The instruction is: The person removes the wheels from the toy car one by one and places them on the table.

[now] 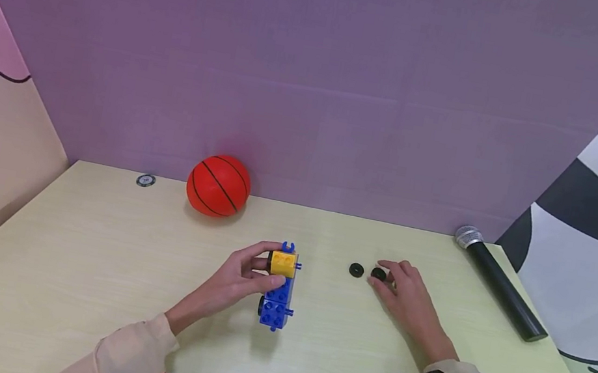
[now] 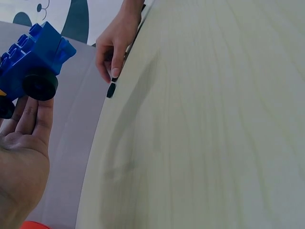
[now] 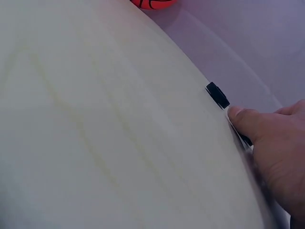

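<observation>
A toy car (image 1: 274,304) of blue and yellow building blocks is held up over the table by my left hand (image 1: 235,281), thumb on the near face and fingers behind. Two black wheels are fitted along the car's left side; bare blue axle stubs stick out on its right. In the left wrist view a fitted wheel (image 2: 40,84) shows close up. My right hand (image 1: 413,301) is down at the tabletop, pinching a loose black wheel (image 1: 379,274) between thumb and fingers. A second loose wheel (image 1: 356,270) lies just left of it, apart from the fingertips.
A red toy basketball (image 1: 218,186) sits near the table's back edge, with a small round chip (image 1: 145,180) to its left. On the right a black microphone (image 1: 507,291) lies diagonally. A purple panel (image 1: 316,84) rises behind the table (image 1: 52,277).
</observation>
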The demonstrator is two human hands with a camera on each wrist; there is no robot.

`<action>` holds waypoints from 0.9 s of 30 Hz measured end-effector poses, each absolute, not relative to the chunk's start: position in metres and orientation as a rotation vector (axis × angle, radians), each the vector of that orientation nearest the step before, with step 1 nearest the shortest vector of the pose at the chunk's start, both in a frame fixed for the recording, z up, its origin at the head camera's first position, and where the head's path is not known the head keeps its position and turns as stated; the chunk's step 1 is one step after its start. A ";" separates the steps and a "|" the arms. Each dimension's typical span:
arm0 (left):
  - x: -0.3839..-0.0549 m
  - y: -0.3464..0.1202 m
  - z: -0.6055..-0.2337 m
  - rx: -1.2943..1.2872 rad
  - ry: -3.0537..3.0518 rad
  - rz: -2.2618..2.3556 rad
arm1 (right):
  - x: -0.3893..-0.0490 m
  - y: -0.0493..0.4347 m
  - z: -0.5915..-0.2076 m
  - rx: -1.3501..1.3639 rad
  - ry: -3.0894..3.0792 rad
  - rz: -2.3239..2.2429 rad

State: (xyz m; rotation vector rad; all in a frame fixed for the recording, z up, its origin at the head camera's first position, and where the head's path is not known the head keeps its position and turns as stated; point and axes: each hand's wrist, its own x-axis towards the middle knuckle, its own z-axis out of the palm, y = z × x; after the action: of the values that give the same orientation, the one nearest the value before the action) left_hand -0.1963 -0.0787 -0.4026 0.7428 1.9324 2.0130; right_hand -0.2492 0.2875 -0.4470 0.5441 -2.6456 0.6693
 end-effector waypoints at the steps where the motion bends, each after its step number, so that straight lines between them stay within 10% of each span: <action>1: -0.197 -0.078 -0.403 0.745 1.932 2.015 | -0.248 0.288 -0.446 0.524 -2.665 0.672; 14: -0.194 -0.074 -0.407 0.749 1.945 2.051 | -0.219 0.278 -0.432 0.368 -2.695 0.695; 27: -0.190 -0.068 -0.409 0.666 1.927 2.096 | -0.171 0.223 -0.429 0.907 -2.490 1.025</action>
State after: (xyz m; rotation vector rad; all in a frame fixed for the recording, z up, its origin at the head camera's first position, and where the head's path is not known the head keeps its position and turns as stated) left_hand -0.1904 -0.0678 -0.4088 0.6660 1.9274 2.0959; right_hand -0.1715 0.2226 -0.4291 0.9068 -2.4901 1.0248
